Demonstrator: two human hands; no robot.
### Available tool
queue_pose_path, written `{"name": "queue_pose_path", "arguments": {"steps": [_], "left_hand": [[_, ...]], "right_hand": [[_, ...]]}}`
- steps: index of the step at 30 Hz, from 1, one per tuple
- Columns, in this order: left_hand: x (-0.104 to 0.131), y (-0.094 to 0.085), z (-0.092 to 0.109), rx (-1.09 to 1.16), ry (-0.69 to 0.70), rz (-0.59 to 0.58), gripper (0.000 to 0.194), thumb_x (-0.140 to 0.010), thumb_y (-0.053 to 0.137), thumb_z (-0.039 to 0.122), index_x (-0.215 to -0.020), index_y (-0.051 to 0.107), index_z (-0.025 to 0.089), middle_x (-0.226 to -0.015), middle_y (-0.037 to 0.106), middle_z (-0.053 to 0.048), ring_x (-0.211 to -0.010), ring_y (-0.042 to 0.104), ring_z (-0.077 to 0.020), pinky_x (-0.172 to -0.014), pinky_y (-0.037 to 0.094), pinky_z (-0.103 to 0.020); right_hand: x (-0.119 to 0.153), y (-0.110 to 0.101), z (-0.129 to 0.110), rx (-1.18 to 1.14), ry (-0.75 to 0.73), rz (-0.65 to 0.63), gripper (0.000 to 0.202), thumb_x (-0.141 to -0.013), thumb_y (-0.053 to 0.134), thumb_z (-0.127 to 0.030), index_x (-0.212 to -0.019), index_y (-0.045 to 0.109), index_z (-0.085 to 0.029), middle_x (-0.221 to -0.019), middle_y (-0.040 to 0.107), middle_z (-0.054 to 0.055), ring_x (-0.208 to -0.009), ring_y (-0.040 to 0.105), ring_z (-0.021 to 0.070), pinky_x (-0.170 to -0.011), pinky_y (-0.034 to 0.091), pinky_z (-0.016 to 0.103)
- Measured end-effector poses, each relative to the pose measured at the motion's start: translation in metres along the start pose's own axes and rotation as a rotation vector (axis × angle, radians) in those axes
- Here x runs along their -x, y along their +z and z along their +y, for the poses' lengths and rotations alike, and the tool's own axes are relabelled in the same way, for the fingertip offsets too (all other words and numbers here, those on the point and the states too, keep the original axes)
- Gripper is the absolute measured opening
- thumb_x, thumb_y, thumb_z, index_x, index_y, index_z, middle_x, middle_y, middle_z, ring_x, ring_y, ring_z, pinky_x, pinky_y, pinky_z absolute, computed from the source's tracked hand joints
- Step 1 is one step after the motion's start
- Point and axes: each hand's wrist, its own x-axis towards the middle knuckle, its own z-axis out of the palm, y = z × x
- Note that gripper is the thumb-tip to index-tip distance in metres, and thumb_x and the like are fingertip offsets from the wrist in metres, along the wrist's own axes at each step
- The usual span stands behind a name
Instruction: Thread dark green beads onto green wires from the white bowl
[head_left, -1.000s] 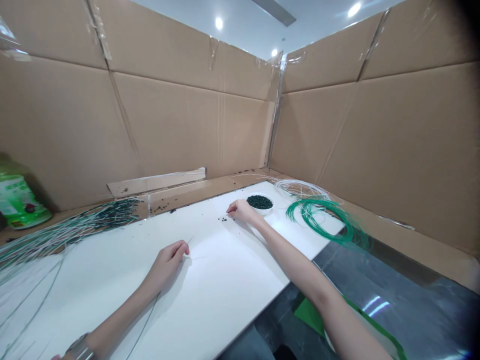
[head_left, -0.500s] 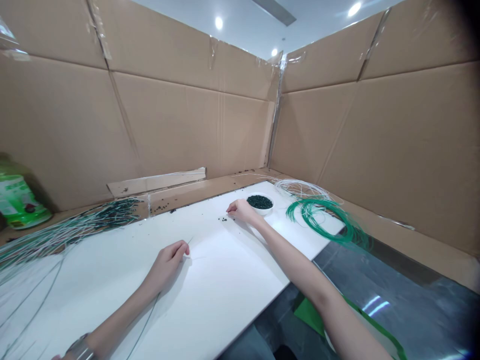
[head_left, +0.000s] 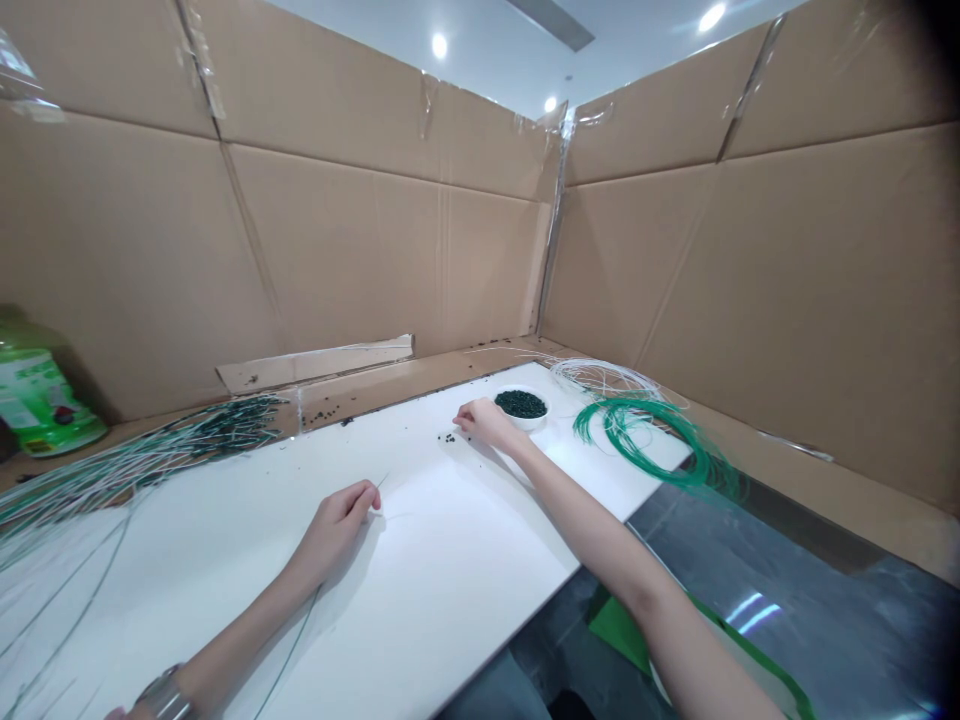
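My left hand (head_left: 343, 515) is closed in a pinch over the white tabletop. It grips a thin green wire (head_left: 298, 640); a short tip sticks up past the fingers and the long end trails down beneath the forearm. Further off, my right hand (head_left: 484, 421) has its fingertips pressed together low at the table, and whatever they hold is too small to make out. Several loose dark beads (head_left: 448, 438) lie just beside those fingertips. Right behind that hand stands a white bowl (head_left: 535, 424) filled with dark green beads (head_left: 521, 403).
A coil of green wire (head_left: 637, 450) and a coil of white wire (head_left: 600, 375) lie at the right. Along the left edge rests a bundle of beaded strands (head_left: 187, 440), near a green bottle (head_left: 45, 400). Cardboard walls (head_left: 337, 240) enclose the white table (head_left: 420, 600).
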Motion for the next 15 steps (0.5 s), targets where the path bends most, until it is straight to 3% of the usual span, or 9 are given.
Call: {"name": "queue_pose_path", "arguments": {"steps": [15], "left_hand": [[-0.0004,0.0002,-0.0018,-0.013,-0.006,0.002,0.036,-0.079,0.033,0.051,-0.069,0.047,0.020,-0.051,0.029,0.006,-0.048,0.027,-0.0123,-0.046,0.019,-0.022]], "right_hand": [[-0.0003,-0.0004,-0.0017,0.163,0.012,0.018,0.026,-0.091,0.052,-0.035,-0.107,0.059,-0.016,-0.108,0.061,0.007,-0.095,0.061,0.0171,-0.083,0.051,0.037]]}}
